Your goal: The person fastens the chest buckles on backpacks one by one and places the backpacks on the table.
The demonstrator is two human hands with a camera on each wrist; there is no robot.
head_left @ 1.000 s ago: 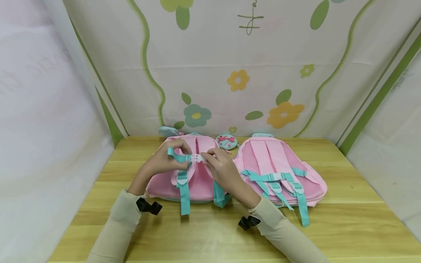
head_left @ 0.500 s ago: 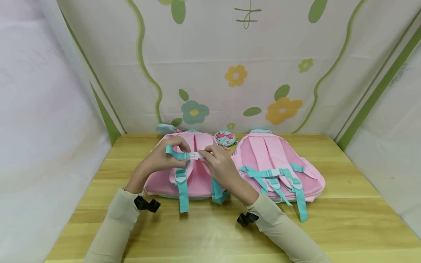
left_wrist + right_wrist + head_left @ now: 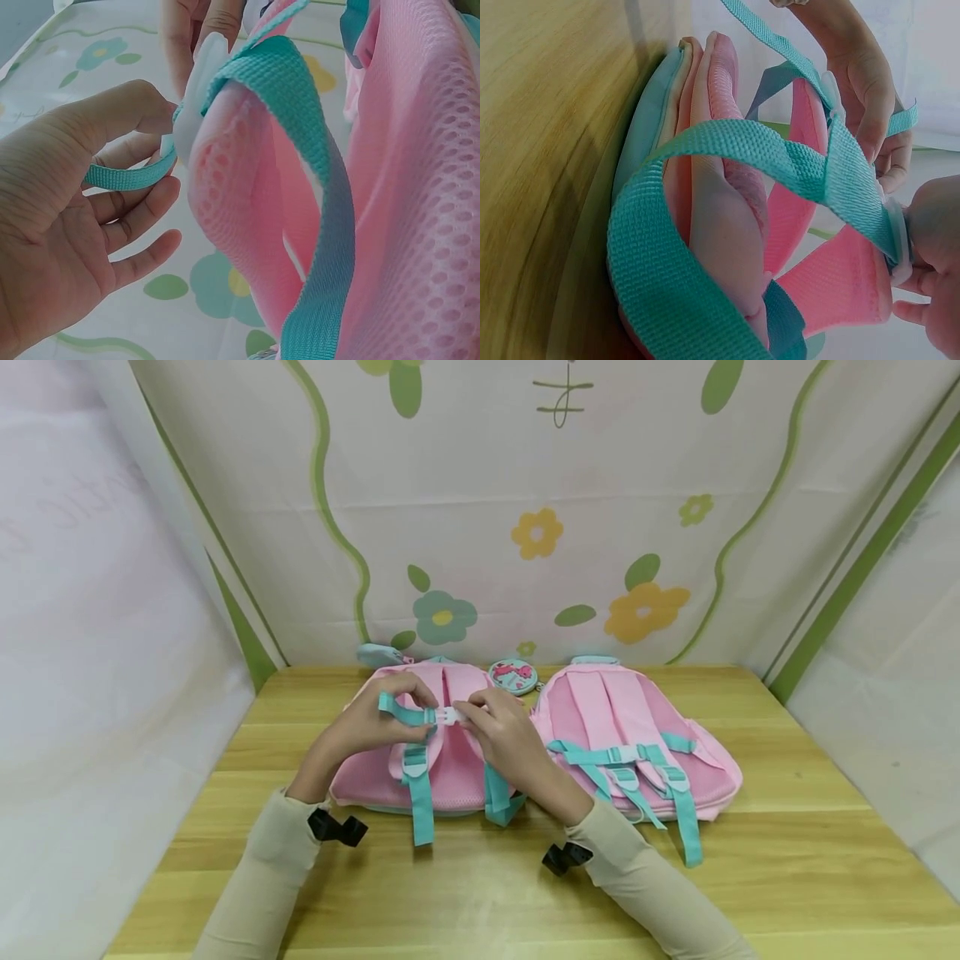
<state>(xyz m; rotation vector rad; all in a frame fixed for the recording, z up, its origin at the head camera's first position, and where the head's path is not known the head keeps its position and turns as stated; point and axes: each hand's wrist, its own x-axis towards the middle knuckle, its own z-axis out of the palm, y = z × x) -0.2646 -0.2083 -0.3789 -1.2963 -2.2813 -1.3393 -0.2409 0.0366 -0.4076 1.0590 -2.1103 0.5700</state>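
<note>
A pink backpack (image 3: 457, 787) lies on the left of the table with its shoulder straps up. Above it, both hands meet at a white side-release buckle (image 3: 447, 716). The left hand (image 3: 373, 714) pinches the buckle's pronged half between thumb and fingers, and a teal webbing end (image 3: 401, 711) loops back through that hand. From the other side, the right hand (image 3: 510, 739) pinches the socket half, partly covered by its fingertips. The prongs sit at least partly in the socket; whether they are fully locked I cannot tell. In the left wrist view, a shoulder strap (image 3: 232, 161) partly hides the buckle.
A second pink backpack (image 3: 600, 710) lies to the right, its teal chest strap fastened by a white buckle (image 3: 628, 753). Between the bags rests a round teal pouch (image 3: 513, 677). Another small pouch (image 3: 380, 655) sits at the back left. A flowered cloth (image 3: 480, 460) hangs behind the table (image 3: 465, 893).
The buckle's two halves have come closer together, with less of the prongs showing. Both hands keep their grip and hardly move; the head view has shifted slightly.
</note>
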